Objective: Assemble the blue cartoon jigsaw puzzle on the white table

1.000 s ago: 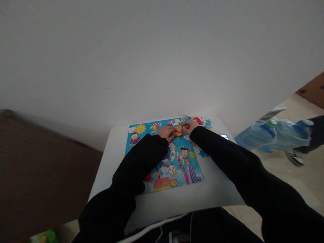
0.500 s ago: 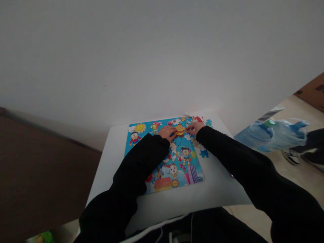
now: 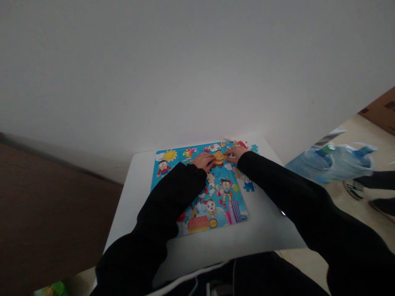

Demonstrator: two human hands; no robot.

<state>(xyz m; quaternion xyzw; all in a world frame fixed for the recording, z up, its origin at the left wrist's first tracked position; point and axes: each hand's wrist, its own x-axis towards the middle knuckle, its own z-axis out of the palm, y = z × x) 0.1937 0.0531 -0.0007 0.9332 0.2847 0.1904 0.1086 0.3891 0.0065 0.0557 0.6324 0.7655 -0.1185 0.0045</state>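
Observation:
A colourful cartoon jigsaw puzzle [image 3: 202,223] lies flat on a small white table, partly covered by my left sleeve. In its upper right part is a puzzle piece [image 3: 219,159] showing a figure in yellow, between my two hands. My left hand [image 3: 203,160] rests on the puzzle with its thumb and fingertips closed at the piece's left side. From the right, my right hand [image 3: 235,154] pinches at the same piece's edge; its fingertips are small and dim here. Loose puzzle pieces [image 3: 248,185] lie right of the board, some partly hidden under my right hand and sleeve.
The white table [image 3: 243,238] stands against a pale wall [image 3: 197,74]. A dark brown panel [image 3: 49,197] is at the left. On the floor to the right are large plastic-wrapped water bottles [image 3: 336,160], a person's shoe [image 3: 354,189] and a cardboard box [image 3: 381,111].
My right hand has shifted slightly left, closer to the yellow figure. The left hand stays nearly in place. The person's feet on the right have moved.

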